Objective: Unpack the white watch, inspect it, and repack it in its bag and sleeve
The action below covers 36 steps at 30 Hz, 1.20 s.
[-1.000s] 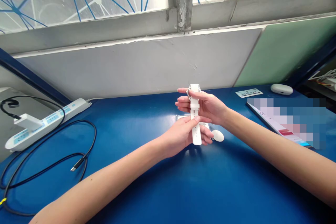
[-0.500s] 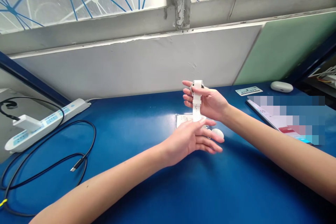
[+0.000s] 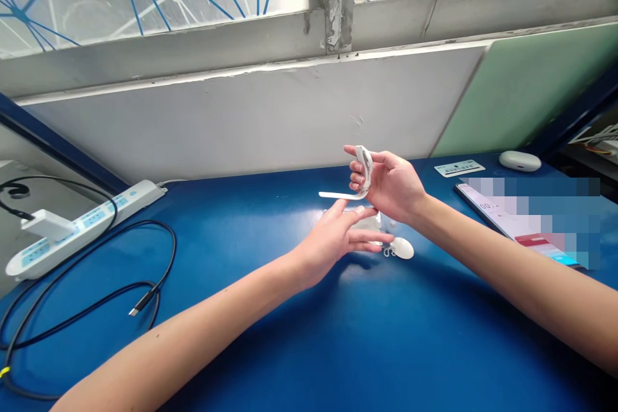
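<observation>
Watch: our right hand (image 3: 396, 188) grips the white rubber-strapped wristwatch (image 3: 363, 168), held above the blue tabletop (image 3: 290, 335).
Other side: our left hand (image 3: 338, 239) is open, fingers spread, empty, just beneath its strap.
Nearby: small white oval disc (image 3: 402, 248).

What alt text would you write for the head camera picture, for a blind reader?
The right hand holds a white watch above a blue table, its strap sticking out sideways; the open left hand hovers just below the strap.
</observation>
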Available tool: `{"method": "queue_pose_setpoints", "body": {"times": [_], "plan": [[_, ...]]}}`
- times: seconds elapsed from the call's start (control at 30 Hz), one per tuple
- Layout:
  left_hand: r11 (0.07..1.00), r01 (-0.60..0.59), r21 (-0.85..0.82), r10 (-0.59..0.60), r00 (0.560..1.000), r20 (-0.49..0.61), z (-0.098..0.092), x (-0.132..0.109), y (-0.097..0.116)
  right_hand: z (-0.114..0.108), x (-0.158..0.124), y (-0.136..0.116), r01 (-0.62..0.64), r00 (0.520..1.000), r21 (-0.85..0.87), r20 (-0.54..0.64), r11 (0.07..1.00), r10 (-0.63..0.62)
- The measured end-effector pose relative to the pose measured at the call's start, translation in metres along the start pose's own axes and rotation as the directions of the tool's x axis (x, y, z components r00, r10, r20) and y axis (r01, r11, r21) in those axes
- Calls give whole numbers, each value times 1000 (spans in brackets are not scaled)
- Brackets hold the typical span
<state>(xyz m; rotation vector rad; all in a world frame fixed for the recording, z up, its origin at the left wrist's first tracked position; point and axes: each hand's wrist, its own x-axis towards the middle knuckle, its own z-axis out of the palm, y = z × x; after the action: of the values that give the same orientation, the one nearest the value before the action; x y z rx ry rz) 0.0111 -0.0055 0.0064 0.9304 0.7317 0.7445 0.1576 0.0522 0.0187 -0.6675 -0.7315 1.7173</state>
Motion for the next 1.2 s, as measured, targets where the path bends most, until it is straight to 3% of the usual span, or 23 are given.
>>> {"method": "queue_pose_setpoints", "body": {"times": [0.2,0.3,0.43,0.7,0.9,1.07,1.2], "plan": [[997,-77,20,77,997,-28,-4,5,4,14,-11,8,142,990,-170,30,975,-138],[995,-91,31,92,995,-32,-6,7,5,11,-12,12,230,973,-321,49,919,-227],[996,-93,12,94,994,-62,-8,8,5,6,-10,17,247,967,-464,59,851,-249],[997,-78,25,80,995,-62,-11,6,1,10,-10,22,286,949,-483,25,827,-314],[994,-113,11,113,994,5,-8,4,1,9,-10,21,234,968,-444,27,865,-248],[991,-131,33,130,991,31,-5,2,3,8,-11,21,90,990,-364,137,927,-42],[996,-81,33,80,996,31,-4,2,1,6,-11,21,45,981,-350,191,936,24]]}}
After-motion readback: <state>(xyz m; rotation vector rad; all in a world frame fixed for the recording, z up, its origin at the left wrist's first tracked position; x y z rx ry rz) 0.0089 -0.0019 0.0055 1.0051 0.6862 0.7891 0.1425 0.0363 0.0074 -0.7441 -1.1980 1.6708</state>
